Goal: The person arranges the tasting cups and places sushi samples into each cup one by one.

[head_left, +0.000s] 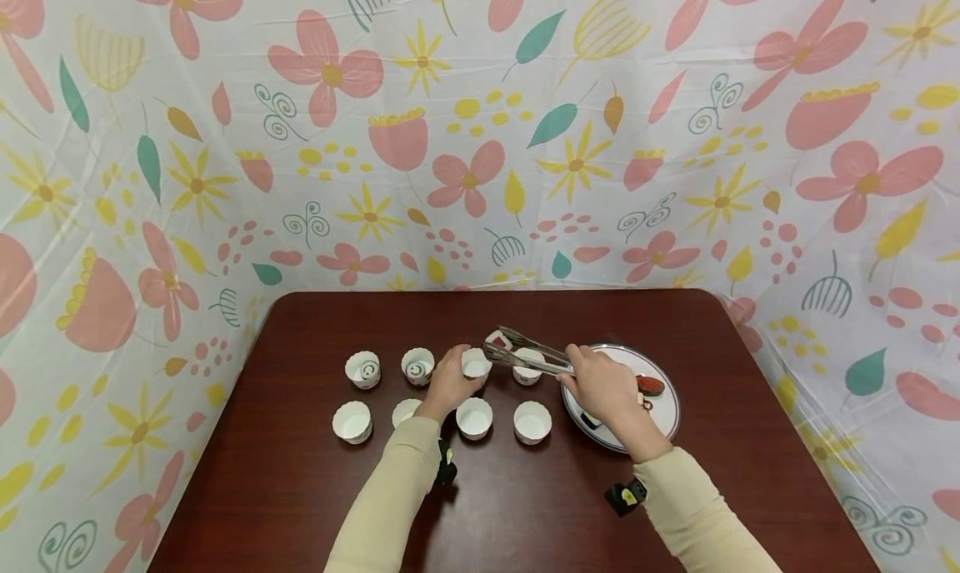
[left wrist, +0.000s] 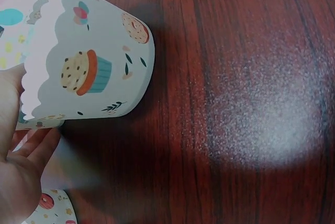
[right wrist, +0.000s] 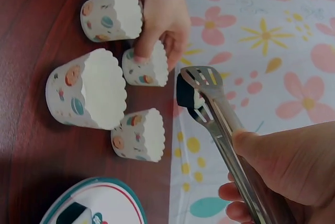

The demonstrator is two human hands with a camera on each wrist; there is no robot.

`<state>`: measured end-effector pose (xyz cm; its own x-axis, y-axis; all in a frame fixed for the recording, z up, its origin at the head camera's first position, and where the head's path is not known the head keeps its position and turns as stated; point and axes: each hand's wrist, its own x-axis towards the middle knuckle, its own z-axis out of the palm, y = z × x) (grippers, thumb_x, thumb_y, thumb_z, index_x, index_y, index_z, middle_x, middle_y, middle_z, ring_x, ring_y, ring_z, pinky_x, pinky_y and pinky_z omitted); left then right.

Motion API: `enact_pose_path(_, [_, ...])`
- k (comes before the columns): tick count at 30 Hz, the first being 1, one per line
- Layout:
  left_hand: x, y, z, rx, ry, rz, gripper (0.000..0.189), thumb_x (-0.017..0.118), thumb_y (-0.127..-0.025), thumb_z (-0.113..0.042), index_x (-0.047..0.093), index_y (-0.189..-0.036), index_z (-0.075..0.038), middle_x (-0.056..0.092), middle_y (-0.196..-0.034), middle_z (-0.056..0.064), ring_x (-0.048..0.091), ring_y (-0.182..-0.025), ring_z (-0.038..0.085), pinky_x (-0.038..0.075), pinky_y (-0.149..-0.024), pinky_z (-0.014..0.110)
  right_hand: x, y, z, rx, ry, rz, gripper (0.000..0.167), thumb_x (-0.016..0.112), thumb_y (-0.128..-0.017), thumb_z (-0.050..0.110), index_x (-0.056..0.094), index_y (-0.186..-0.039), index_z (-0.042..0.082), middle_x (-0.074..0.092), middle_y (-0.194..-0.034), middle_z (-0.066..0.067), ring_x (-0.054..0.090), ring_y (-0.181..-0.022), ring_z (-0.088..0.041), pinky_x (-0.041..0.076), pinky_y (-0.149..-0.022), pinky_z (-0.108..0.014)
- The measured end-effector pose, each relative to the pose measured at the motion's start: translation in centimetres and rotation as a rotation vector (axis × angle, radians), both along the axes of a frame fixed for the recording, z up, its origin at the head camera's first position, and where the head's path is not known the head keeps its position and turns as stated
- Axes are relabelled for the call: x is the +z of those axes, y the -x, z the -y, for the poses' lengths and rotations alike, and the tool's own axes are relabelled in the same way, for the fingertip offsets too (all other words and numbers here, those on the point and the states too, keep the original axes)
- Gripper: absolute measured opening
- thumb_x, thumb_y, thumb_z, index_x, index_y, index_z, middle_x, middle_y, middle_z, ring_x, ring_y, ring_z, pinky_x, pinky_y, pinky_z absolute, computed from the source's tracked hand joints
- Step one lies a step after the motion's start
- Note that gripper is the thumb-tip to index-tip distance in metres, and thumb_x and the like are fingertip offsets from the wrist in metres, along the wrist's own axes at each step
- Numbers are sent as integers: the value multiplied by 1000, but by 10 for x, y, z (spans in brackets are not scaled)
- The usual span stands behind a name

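My left hand point(head_left: 448, 383) grips a white paper baking cup point(head_left: 476, 363) in the back row, thumb and fingers about its sides, as the right wrist view shows. My right hand point(head_left: 609, 390) holds metal tongs point(head_left: 536, 358) with slotted ends. Between the tong ends is a small sushi piece point(head_left: 498, 340), white with a red middle; the right wrist view shows its dark wrap. The piece hangs above and just behind the gripped cup. Another baking cup point(head_left: 528, 367) stands under the tongs. In the left wrist view, a printed cup point(left wrist: 99, 56) stands near the left hand.
Two back-row cups at the left, one point(head_left: 363, 371) and its neighbour point(head_left: 417, 366), hold white swirled pieces. Several cups make up a front row, one point(head_left: 532, 423) nearest the plate point(head_left: 673, 419). On the plate lie a red-topped piece point(head_left: 649, 386) and a dark-and-white one point(head_left: 591, 421).
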<state>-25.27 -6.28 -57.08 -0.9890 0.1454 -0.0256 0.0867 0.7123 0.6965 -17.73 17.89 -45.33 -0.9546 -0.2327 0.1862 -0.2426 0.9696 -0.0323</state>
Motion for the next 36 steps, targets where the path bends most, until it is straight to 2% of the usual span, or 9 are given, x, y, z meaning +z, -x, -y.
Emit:
enact_pose_path(10, [0,0,0,17,-25,-3,72,75,-76,-24,38,-137,-10,46,-135,11,49,-118,32,45,-89,46,-4,3,16,46,-35,-3,33,67,-83,34,54,-98,7,55,-76,-6,58,-64,-24,39,-42,-35])
enact_pose_path(15, [-2,1,0,19,-42,-22,71,76,-74,-23,41,-134,-7,51,-129,12,52,-114,30,46,-88,44,-10,5,22,50,-44,14,32,66,-84,33,54,-99,8,55,-78,-5,58,-62,-23,37,-40,-33])
enact_pose_path(20, [-5,1,1,16,-39,-49,69,76,-73,-22,43,-131,-6,54,-124,11,54,-111,29,45,-88,43,-13,6,27,49,-48,30,34,65,-84,33,55,-103,8,57,-84,-6,60,-66,-24,40,-42,-35])
enact_pose_path(25, [-6,1,1,23,-37,-26,71,76,-74,-21,41,-133,-7,54,-125,10,54,-110,27,46,-88,42,-14,7,30,45,-52,51,36,64,-85,33,55,-108,7,59,-89,-7,61,-72,-25,45,-47,-38])
enact_pose_path(29, [-5,1,0,27,-39,-8,71,75,-75,-22,39,-134,-7,53,-125,10,54,-110,27,47,-86,42,-16,9,31,46,-52,55,35,63,-85,34,55,-106,7,59,-88,-7,61,-76,-26,46,-49,-39])
enact_pose_path(36, [-3,0,-1,30,-33,2,70,75,-76,-21,39,-134,-8,53,-124,9,55,-109,26,46,-87,42,-21,10,33,38,-78,58,35,63,-85,35,55,-105,7,59,-87,-8,61,-74,-26,44,-46,-39])
